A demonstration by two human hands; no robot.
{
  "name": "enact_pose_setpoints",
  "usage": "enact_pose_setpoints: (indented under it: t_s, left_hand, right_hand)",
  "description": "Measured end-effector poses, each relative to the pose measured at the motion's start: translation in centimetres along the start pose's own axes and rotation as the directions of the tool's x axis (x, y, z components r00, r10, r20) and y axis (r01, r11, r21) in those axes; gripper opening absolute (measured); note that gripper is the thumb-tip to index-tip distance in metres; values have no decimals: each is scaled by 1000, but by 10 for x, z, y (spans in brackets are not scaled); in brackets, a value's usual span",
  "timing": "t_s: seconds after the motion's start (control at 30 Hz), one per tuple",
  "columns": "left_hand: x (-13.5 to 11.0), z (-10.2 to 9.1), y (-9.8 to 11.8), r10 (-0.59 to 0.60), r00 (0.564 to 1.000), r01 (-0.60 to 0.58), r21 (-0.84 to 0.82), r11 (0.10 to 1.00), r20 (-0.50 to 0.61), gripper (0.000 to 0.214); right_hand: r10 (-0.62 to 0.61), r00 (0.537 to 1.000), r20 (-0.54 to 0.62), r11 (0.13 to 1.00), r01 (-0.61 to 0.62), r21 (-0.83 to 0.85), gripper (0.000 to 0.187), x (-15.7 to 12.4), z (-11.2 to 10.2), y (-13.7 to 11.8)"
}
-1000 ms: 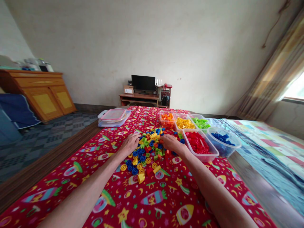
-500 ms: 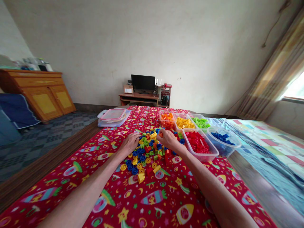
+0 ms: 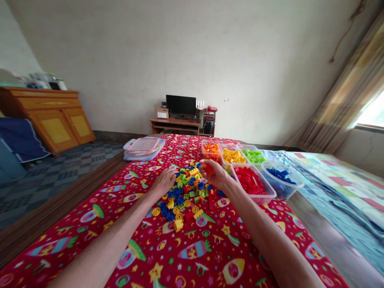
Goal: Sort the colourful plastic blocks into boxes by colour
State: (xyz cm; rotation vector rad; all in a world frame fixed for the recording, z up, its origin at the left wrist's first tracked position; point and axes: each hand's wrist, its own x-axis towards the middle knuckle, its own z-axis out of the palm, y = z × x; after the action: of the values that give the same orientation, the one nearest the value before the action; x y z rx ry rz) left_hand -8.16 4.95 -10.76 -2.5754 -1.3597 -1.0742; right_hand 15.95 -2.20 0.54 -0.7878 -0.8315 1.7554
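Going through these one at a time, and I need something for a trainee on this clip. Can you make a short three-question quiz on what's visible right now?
1. Which bricks lie in the round tub?
A) green
B) blue
C) orange

2. True or false: the left hand is at the left edge of the loose pile.

3. What shows in the grasp of the right hand?

Key:
1. B, blue bricks.
2. True.
3. An orange piece; whether there is more than one is hard to tell.
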Motion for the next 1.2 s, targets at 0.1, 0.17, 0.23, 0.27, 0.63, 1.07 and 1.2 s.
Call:
enact_pose_setpoints:
  t_s: [0.1,0.17,0.23,0.27,0.63,1.07,1.2]
  left_hand:
    - [-1,0,0,14,1000,-14,-6,1000,-15,37]
    - [-1,0,0,18,999,-18,-7,1000,-32,37]
    - [0,1,0,15,999,-15,-3,1000,-34,37]
    - [0,1,0,15,1000,-15,-1,1000,-25,37]
    - [3,-3,4,-15,1000,15,2,1000,11,34]
    - [3,1,4,-14,1000,14,9,1000,-18,33]
    - [4,-2,8,-42,999,42,26,999,5,34]
  right_hand:
    - [37,999,12,998,-38,52,20,-1,0,-2]
    - [35,999,18,998,-36,55,31,-1,-1,-2]
    - [38,999,20,997,-39,71,38,-1,-1,-3]
    - [40,999,24,995,-42,87,40,-1,-1,-3]
    - [41,999,-23,978,-35,205,45,-1,3,-1]
    - [-2,940,-342,973,81,216,20,0,9,6]
    - [-87,920,-382,954,187,233,21,17,9,-19]
